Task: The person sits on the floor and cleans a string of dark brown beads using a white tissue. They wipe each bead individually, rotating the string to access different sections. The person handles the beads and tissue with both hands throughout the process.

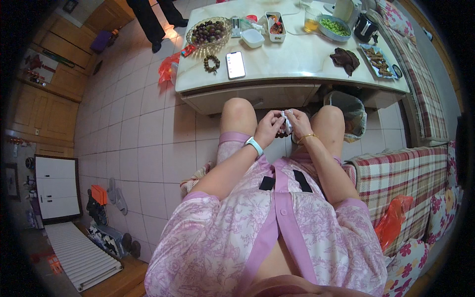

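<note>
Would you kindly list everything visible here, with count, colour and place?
small object: one, white, pinched between both hands above the knees; what it is cannot be told
low table: one, pale top, in front of the knees
glass bowl of dark fruit: one, table's far left
bead bracelet: one, brown, beside the phone
phone: one, lit screen, table's left
bowl of green beans: one, far right
dark cloth: one, brown, table's right
bin with bag: one, beside right knee
sofa: one, plaid, on the right
left hand: teal wristband
right hand: gold bangle
</note>
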`<action>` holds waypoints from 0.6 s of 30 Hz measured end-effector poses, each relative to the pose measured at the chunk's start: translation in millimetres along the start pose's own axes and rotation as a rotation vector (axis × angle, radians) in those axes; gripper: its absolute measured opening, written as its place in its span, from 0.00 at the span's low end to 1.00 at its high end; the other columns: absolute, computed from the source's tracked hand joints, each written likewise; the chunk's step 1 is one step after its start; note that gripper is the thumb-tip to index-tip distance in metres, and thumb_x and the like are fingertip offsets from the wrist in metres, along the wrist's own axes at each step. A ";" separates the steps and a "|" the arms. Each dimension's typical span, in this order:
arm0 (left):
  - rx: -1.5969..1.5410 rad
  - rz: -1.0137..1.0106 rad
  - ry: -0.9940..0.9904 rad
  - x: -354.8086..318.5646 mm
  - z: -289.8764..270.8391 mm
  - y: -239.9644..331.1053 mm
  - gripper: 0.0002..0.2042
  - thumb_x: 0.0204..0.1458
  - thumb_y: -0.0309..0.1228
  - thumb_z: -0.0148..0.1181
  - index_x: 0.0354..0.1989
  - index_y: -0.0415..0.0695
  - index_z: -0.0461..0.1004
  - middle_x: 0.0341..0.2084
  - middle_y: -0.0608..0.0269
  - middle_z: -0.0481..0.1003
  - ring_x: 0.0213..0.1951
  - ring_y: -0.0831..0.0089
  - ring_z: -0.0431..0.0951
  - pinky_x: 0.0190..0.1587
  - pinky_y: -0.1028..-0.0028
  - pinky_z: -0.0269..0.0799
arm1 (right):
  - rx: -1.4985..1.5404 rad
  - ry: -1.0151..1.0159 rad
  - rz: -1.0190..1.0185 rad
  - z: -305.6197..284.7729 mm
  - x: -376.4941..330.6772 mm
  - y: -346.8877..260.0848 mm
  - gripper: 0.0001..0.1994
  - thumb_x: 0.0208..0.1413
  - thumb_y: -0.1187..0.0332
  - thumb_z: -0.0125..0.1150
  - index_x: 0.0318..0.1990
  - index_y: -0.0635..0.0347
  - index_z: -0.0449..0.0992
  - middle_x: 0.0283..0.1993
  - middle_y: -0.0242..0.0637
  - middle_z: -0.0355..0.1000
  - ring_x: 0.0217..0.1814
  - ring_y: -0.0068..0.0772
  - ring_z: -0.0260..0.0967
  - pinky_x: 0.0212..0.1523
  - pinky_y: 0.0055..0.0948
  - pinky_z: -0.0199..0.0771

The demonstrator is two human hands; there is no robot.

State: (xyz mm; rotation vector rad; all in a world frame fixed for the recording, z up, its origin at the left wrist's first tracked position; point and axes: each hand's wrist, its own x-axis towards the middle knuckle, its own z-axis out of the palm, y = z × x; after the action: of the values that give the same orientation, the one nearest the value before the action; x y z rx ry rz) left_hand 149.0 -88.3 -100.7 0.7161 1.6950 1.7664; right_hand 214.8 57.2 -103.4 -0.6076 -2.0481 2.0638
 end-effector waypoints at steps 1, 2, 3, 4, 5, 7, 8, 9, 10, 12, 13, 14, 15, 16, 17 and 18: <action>-0.001 -0.004 -0.004 -0.7 0.4 0.3 0.11 0.61 0.30 0.51 0.48 0.38 0.66 0.24 0.64 0.73 0.24 0.81 0.71 0.28 0.79 0.69 | -0.014 0.025 -0.011 -2.5 -0.2 1.6 0.13 0.62 0.62 0.54 0.34 0.63 0.75 0.26 0.25 0.70 0.26 0.14 0.63 0.25 0.19 0.65; -0.001 -0.008 -0.008 -0.9 -0.1 1.3 0.12 0.61 0.29 0.50 0.49 0.37 0.66 0.25 0.64 0.73 0.25 0.81 0.71 0.29 0.80 0.70 | -0.021 0.041 -0.015 -2.2 0.0 2.0 0.13 0.62 0.61 0.53 0.35 0.63 0.76 0.26 0.25 0.70 0.26 0.14 0.63 0.25 0.19 0.65; 0.000 -0.012 -0.011 -1.1 -0.4 2.3 0.12 0.61 0.29 0.50 0.49 0.37 0.66 0.26 0.64 0.73 0.27 0.81 0.71 0.30 0.80 0.70 | -0.029 0.056 -0.018 -1.7 0.5 2.3 0.13 0.62 0.61 0.53 0.35 0.63 0.76 0.27 0.25 0.70 0.26 0.14 0.63 0.26 0.20 0.65; 0.001 -0.015 -0.015 -1.1 -0.7 3.3 0.12 0.61 0.28 0.50 0.50 0.37 0.65 0.28 0.64 0.73 0.28 0.82 0.71 0.31 0.80 0.70 | -0.036 0.072 -0.022 -1.4 1.1 2.6 0.13 0.63 0.61 0.53 0.35 0.63 0.76 0.27 0.25 0.70 0.26 0.14 0.63 0.26 0.20 0.65; -0.033 -0.019 0.000 -1.1 -0.4 5.2 0.12 0.61 0.28 0.49 0.50 0.37 0.65 0.28 0.63 0.73 0.29 0.81 0.71 0.31 0.80 0.70 | -0.055 0.106 -0.031 -1.7 1.7 4.1 0.14 0.62 0.61 0.52 0.35 0.63 0.76 0.26 0.26 0.71 0.26 0.15 0.63 0.26 0.21 0.65; -0.099 -0.026 0.028 -0.2 0.4 9.1 0.12 0.61 0.27 0.48 0.51 0.37 0.65 0.28 0.63 0.73 0.29 0.80 0.71 0.32 0.80 0.71 | -0.093 0.176 -0.051 -3.1 3.1 6.9 0.15 0.61 0.60 0.52 0.36 0.63 0.77 0.25 0.28 0.71 0.25 0.18 0.64 0.26 0.23 0.65; -0.113 -0.023 0.034 -0.5 -1.0 7.9 0.12 0.61 0.26 0.48 0.51 0.37 0.65 0.28 0.62 0.73 0.29 0.80 0.72 0.32 0.80 0.71 | -0.080 0.193 -0.074 -1.0 1.7 2.1 0.15 0.62 0.60 0.51 0.36 0.63 0.76 0.25 0.28 0.71 0.25 0.18 0.64 0.26 0.23 0.65; -0.128 -0.021 0.040 -0.6 -2.4 6.7 0.12 0.61 0.26 0.47 0.52 0.37 0.65 0.28 0.62 0.73 0.29 0.80 0.72 0.32 0.80 0.71 | -0.068 0.211 -0.098 0.2 0.4 -3.1 0.14 0.62 0.60 0.51 0.37 0.63 0.76 0.26 0.28 0.71 0.25 0.18 0.64 0.26 0.23 0.65; -0.142 -0.019 0.046 -0.8 -3.7 5.5 0.12 0.61 0.26 0.47 0.52 0.36 0.64 0.28 0.61 0.73 0.29 0.79 0.72 0.33 0.79 0.71 | -0.055 0.228 -0.122 1.3 -1.1 -8.3 0.14 0.62 0.61 0.51 0.37 0.63 0.76 0.26 0.28 0.71 0.25 0.18 0.63 0.27 0.23 0.65; -0.148 -0.010 0.048 -0.8 -1.9 7.5 0.13 0.61 0.26 0.46 0.52 0.36 0.64 0.28 0.61 0.73 0.29 0.79 0.72 0.33 0.79 0.71 | -0.079 0.206 -0.157 0.7 -3.9 -12.4 0.14 0.62 0.61 0.51 0.40 0.64 0.76 0.30 0.31 0.73 0.30 0.19 0.66 0.31 0.23 0.67; -0.151 -0.005 0.049 -0.9 -1.2 8.5 0.13 0.61 0.26 0.46 0.52 0.35 0.63 0.28 0.60 0.73 0.29 0.78 0.72 0.33 0.79 0.71 | -0.097 0.178 -0.182 -0.8 -2.6 -6.6 0.15 0.62 0.61 0.51 0.40 0.65 0.76 0.31 0.32 0.73 0.31 0.19 0.66 0.33 0.23 0.68; -0.143 -0.010 0.050 -1.3 -1.4 8.6 0.13 0.60 0.25 0.46 0.52 0.35 0.63 0.28 0.60 0.73 0.28 0.78 0.72 0.33 0.79 0.71 | -0.117 0.150 -0.209 -0.6 -2.7 -5.4 0.15 0.62 0.61 0.51 0.41 0.65 0.76 0.33 0.32 0.74 0.33 0.19 0.66 0.34 0.23 0.68; -0.135 -0.015 0.050 -1.6 -2.0 8.7 0.13 0.60 0.25 0.45 0.52 0.35 0.63 0.28 0.60 0.73 0.28 0.78 0.72 0.32 0.79 0.71 | -0.112 0.071 -0.217 -0.2 -3.0 -4.2 0.14 0.62 0.63 0.52 0.44 0.66 0.75 0.35 0.32 0.74 0.35 0.19 0.67 0.38 0.22 0.68; -0.127 -0.019 0.051 -1.4 -2.3 8.8 0.13 0.60 0.25 0.45 0.52 0.35 0.63 0.28 0.60 0.73 0.28 0.78 0.72 0.32 0.79 0.71 | -0.101 0.042 -0.202 -0.4 -3.6 -3.0 0.14 0.62 0.64 0.52 0.45 0.66 0.75 0.36 0.32 0.74 0.36 0.19 0.67 0.38 0.22 0.68; -0.137 -0.010 0.057 -1.4 -2.8 8.2 0.13 0.60 0.25 0.44 0.52 0.35 0.63 0.28 0.60 0.73 0.27 0.78 0.72 0.32 0.79 0.71 | -0.088 0.010 -0.185 3.5 -6.8 -9.8 0.13 0.61 0.65 0.52 0.46 0.66 0.75 0.36 0.32 0.74 0.36 0.19 0.67 0.38 0.22 0.68; -0.146 0.000 0.064 -1.4 -3.4 7.6 0.13 0.59 0.25 0.44 0.52 0.36 0.63 0.27 0.60 0.73 0.27 0.78 0.72 0.32 0.79 0.70 | -0.075 -0.021 -0.169 5.8 -8.3 -13.7 0.13 0.61 0.66 0.52 0.47 0.66 0.74 0.36 0.32 0.74 0.36 0.19 0.66 0.38 0.22 0.68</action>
State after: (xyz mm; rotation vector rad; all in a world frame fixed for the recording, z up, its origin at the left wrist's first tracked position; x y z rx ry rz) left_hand 147.2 -91.8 -93.3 0.6015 1.5872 1.9088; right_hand 217.8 49.2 -88.7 -0.4100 -2.1166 1.9144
